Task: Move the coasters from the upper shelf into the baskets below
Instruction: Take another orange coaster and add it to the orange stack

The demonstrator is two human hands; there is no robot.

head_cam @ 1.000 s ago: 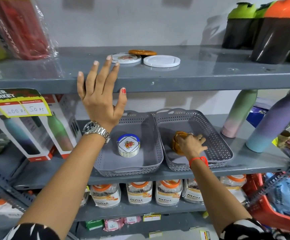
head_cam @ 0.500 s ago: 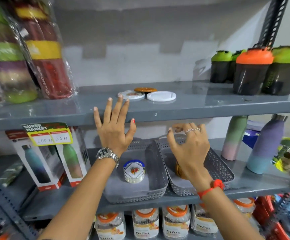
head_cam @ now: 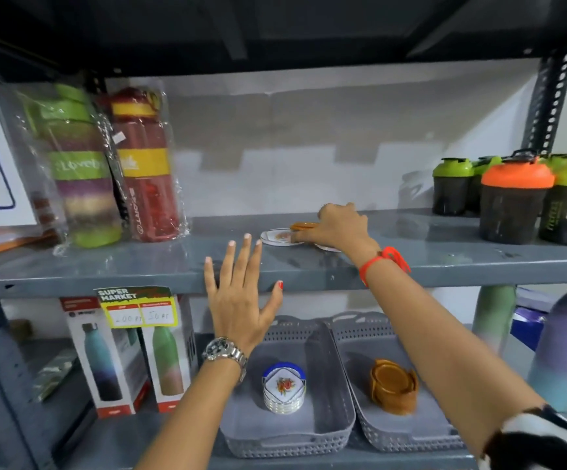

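The right hand (head_cam: 338, 225) lies curled over the loose coasters on the upper shelf (head_cam: 444, 262), its fingertips (head_cam: 297, 237) pressed down at the near rim of the floral white coaster (head_cam: 277, 236), with the brown coaster (head_cam: 302, 226) just behind and a plain white one (head_cam: 327, 247) mostly hidden under the palm; whether anything is actually gripped, I cannot tell. The left hand (head_cam: 241, 293) is spread wide and empty, fingers flat against the shelf's front lip, probably to steady the reach. Below, the left basket (head_cam: 309, 439) holds a floral stack (head_cam: 284, 388) and the right basket (head_cam: 377, 435) a brown stack (head_cam: 394, 386), so sorting seems to go by kind. The shelf around the coasters is bare, bottles (head_cam: 139, 164) far left and shakers (head_cam: 516, 201) far right, leaving room to slide them toward the near edge.
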